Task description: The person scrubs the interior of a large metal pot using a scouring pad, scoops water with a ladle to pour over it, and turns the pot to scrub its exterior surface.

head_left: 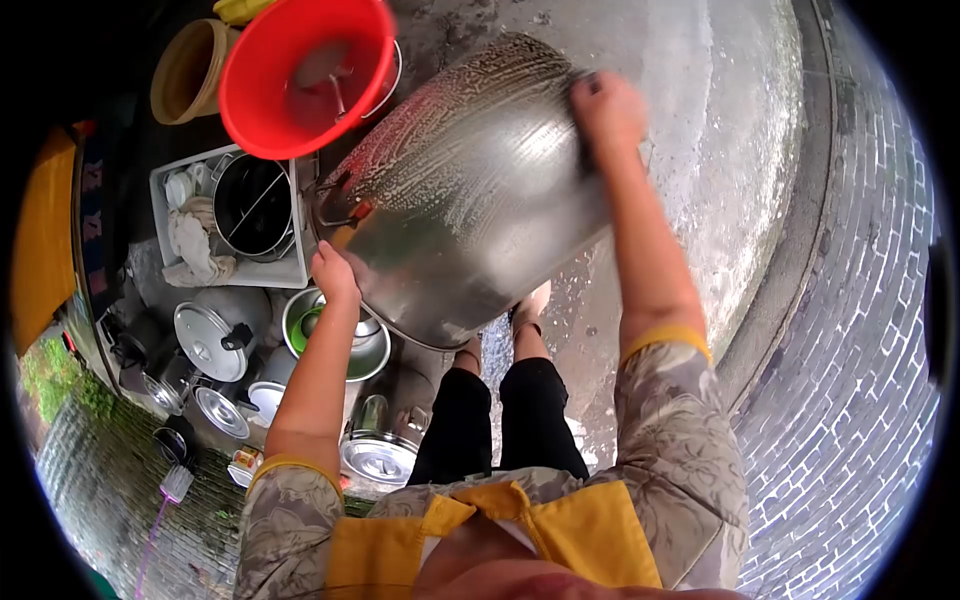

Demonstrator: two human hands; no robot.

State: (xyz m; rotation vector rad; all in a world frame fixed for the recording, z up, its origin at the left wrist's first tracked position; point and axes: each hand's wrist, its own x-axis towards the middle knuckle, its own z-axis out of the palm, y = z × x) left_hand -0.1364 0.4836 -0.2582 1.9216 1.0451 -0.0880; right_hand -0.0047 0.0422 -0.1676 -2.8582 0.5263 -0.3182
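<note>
A large metal pot (pixel 490 235) lies tilted on its side in front of me, its outer wall streaked with white suds toward the top. My left hand (pixel 335 275) is closed on the pot's rim at the near left, close to a handle with a red-orange part (pixel 360 211). At the pot's far right end, my right hand (pixel 615 112) is closed around a dark scrubbing pad (pixel 590 88), pressed to the metal. That pad is mostly hidden by my fingers and slightly blurred. The pot's inside is out of sight.
A red bucket (pixel 245 95) with cloudy water stands upper left, beside a tan bucket (pixel 178 75). Below is a white crate (pixel 300 250) holding a dark pot and cloths. Several lidded pots (pixel 208 340) and a steel bowl (pixel 375 358) fill the lower left. A brick surface (pixel 850 350) borders the right.
</note>
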